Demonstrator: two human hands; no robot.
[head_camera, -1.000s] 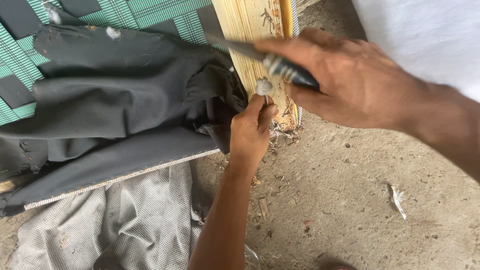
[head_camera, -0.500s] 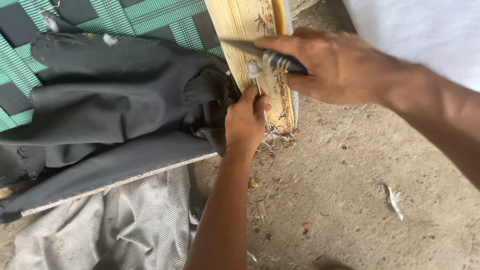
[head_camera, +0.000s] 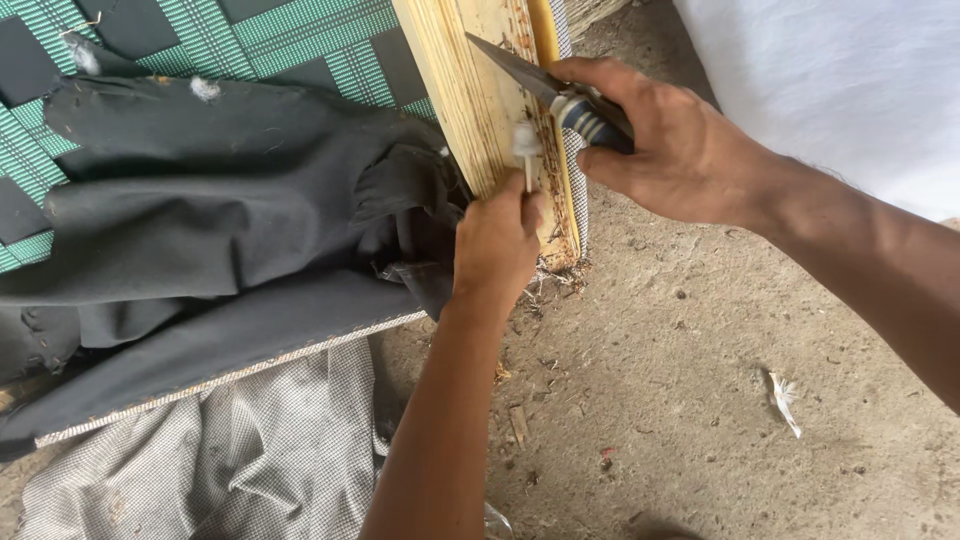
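My right hand (head_camera: 690, 150) is closed around a knife (head_camera: 560, 88), its blade laid on the wooden frame rail (head_camera: 480, 110) at upper centre. My left hand (head_camera: 495, 245) pinches a small white tuft (head_camera: 525, 145) against it. The rail looks stiff and splintery, the tuft soft; I'd grip the knife by its handle.

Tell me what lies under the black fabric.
Under the black fabric, green woven webbing shows at the top and grey checked cloth below. A wooden rail borders it; how far the webbing continues underneath is covered.
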